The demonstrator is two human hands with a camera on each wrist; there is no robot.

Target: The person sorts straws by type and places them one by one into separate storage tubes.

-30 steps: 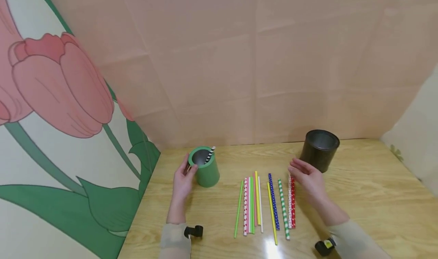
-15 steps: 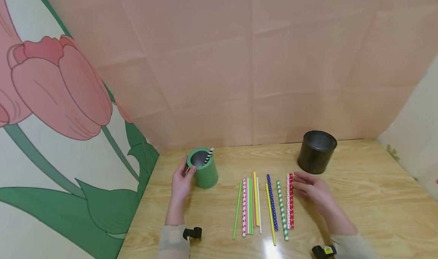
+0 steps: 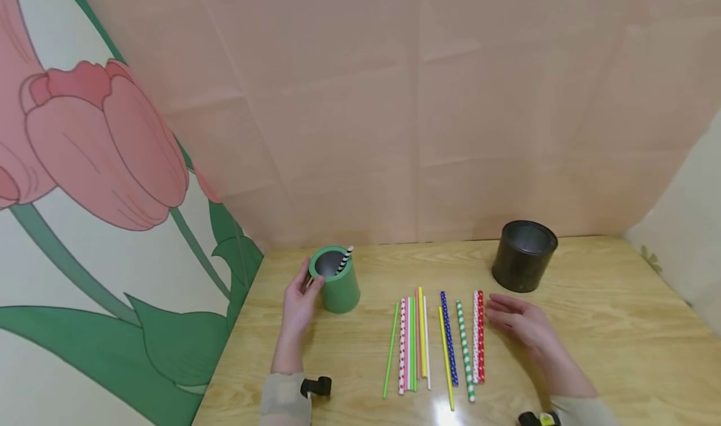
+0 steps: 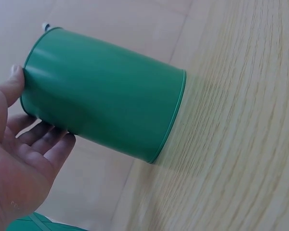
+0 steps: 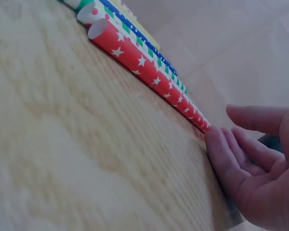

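- Creased peach sheeting [image 3: 417,132] covers the wall behind the green can [image 3: 341,295], and a tulip mural [image 3: 107,151] fills the wall to its left.
- Wood-grain tabletop [image 3: 625,307] lies beneath the green can, which stands upright near the far edge.
- Left hand [image 3: 300,307], on the green can's left side: thumb at the rim and fingers against the wall, gripping it.
- Black-and-white striped straw [image 3: 345,260] leans inside the green can, its end poking above the rim.
- Right hand [image 3: 525,327], well to the right of the green can: fingers extended and slightly bent, thumb apart from them, grasping nothing. Fingertips lie right by the far end of a red straw with white stars [image 3: 480,338]; whether they touch it cannot be told.
- Loose straws lie in a row to the right of the green can, from a thin light-green straw [image 3: 390,351] nearest it, past a blue dotted straw [image 3: 449,338] and a green-and-white striped straw [image 3: 465,351], to the red one.
- Black can [image 3: 522,263] stands upright farther to the right of the green can, beyond the row.
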